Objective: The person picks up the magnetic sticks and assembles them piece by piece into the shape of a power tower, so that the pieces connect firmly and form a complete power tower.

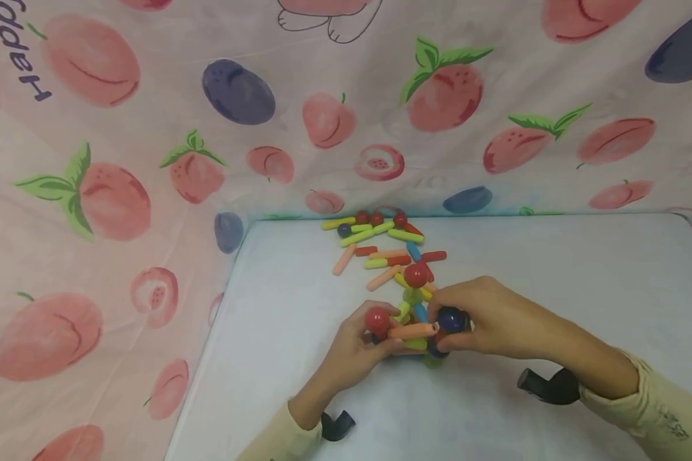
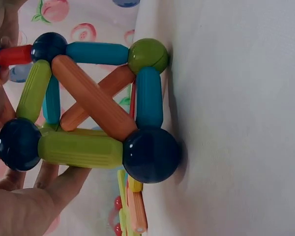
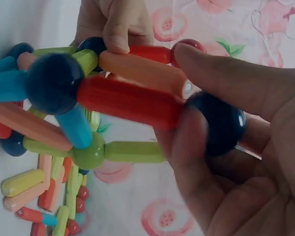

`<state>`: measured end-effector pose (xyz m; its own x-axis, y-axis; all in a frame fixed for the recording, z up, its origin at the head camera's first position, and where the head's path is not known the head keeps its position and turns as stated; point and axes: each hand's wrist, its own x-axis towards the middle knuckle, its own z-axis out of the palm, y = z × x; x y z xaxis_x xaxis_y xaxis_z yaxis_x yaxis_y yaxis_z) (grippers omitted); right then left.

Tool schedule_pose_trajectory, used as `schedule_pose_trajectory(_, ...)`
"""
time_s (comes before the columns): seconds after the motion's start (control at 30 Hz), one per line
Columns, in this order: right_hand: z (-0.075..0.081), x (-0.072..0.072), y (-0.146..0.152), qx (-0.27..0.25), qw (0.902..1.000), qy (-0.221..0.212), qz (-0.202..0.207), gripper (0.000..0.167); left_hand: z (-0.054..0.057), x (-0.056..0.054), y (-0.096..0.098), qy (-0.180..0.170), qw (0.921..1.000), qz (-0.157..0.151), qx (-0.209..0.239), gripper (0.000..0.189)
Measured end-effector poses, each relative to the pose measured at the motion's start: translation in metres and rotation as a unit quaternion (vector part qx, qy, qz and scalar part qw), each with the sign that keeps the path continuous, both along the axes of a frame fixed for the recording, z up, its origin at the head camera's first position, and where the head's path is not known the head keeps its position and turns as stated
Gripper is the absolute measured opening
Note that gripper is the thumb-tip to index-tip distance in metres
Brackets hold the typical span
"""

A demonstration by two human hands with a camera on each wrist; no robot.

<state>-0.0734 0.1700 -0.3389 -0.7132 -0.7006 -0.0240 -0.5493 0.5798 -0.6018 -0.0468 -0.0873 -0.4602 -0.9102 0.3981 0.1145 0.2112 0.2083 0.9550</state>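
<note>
A frame of magnetic sticks and balls [image 2: 81,150] stands on the table between both hands. My left hand [image 1: 348,352] grips its left side; in the right wrist view that thumb lies at the near end of an orange stick [image 3: 142,71]. The orange stick's other end is free, showing a small metal tip. My right hand [image 1: 496,320] pinches a dark blue ball [image 3: 221,125] at the end of a raised red stick [image 3: 128,101]. That ball sits close to the orange stick's tip; whether they touch I cannot tell. A red ball [image 1: 377,319] tops the left side.
Loose sticks [image 1: 383,256] in yellow, green, orange, red and blue lie behind the frame. Several red balls [image 1: 400,219] and a dark ball [image 1: 344,230] sit at the table's [image 1: 582,288] back edge. A fruit-print cloth [image 1: 323,70] hangs behind.
</note>
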Motion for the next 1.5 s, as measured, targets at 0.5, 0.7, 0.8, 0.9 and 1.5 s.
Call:
schedule_pose_trajectory(0.5,-0.014,-0.001,0.012,-0.073,0.9824,-0.127,0.116,0.051,0.003,-0.011,-0.021,-0.033,0.9943,-0.1,-0.016,0.041)
schedule_pose_trajectory(0.7,-0.036,-0.048,0.034,-0.003,0.984,-0.146,0.102,0.022,0.006,-0.022,-0.033,-0.047,0.9915,-0.115,-0.037,0.052)
schedule_pose_trajectory(0.8,-0.063,-0.078,0.034,0.072,0.9922,-0.099,0.023,0.015,0.006,-0.023,-0.027,-0.053,0.997,-0.048,-0.029,0.065)
schedule_pose_trajectory(0.9,-0.094,-0.103,0.019,0.108,0.9921,-0.037,-0.052,0.026,0.007,-0.013,-0.016,-0.06,0.9975,0.037,0.011,0.084)
schedule_pose_trajectory(1.5,-0.096,-0.12,-0.018,0.029,0.9948,-0.017,-0.096,0.028,0.005,0.009,-0.001,-0.01,0.9999,-0.004,0.006,0.101)
